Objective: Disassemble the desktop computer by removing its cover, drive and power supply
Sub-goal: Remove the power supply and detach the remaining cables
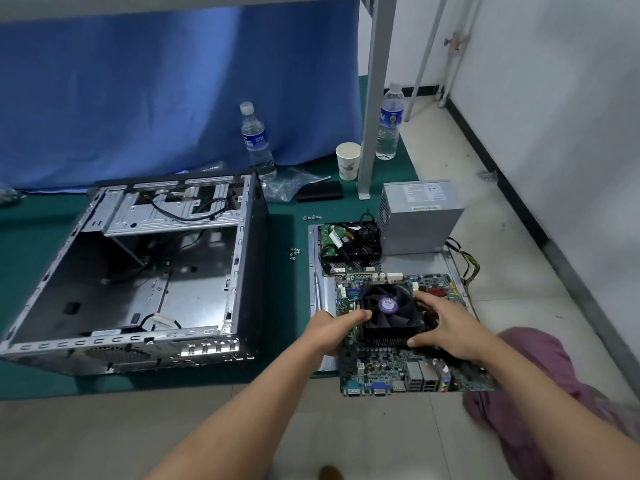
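The open computer case [138,271] lies on its side on the green mat, its inside mostly bare with a few cables. To its right the grey cover panel [317,258] lies flat. On the panel rest the motherboard [398,372], a black drive [349,244] and the grey power supply [420,216]. My left hand [329,329] grips the motherboard's left edge, fingers reaching the black CPU fan [391,313]. My right hand [446,327] holds the fan's right side, thumb at its front corner.
Two water bottles [256,140] [389,123] and a paper cup [348,161] stand at the back beside a grey metal post [372,98]. Small screws [295,252] lie on the green mat [287,306]. A blue curtain hangs behind. A purple cloth [533,386] lies at right.
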{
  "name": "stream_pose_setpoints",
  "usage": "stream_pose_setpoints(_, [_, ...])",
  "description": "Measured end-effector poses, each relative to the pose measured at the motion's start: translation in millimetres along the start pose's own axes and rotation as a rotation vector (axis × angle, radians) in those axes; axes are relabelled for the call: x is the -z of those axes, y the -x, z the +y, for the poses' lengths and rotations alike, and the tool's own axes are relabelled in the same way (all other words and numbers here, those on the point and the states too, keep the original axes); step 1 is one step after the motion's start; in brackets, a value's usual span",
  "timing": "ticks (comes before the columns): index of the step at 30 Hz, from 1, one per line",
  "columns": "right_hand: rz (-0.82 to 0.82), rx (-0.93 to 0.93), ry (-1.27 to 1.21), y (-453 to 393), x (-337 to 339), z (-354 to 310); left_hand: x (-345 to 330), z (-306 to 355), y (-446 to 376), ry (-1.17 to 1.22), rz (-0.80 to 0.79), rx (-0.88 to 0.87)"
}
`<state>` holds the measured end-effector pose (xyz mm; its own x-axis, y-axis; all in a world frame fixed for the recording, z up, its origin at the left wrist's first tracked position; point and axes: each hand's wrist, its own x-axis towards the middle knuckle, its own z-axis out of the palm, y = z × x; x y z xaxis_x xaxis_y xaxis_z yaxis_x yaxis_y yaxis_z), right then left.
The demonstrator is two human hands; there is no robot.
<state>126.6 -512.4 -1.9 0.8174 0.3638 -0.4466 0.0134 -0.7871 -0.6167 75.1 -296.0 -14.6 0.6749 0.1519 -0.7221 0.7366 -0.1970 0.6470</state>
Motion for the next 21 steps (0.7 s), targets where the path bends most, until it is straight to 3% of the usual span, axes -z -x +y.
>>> stream_pose_setpoints(8, [-0.03, -0.026, -0.048, -14.1, -11.5, 13.6, -14.1, -10.9, -19.1, 0.055, 0.063, 0.039])
stream_pose_setpoints(21, [0.01, -0.054, 0.084, -31.2, -31.9, 23.3, -23.0, -29.4, -39.0, 0.127, 0.118, 0.047])
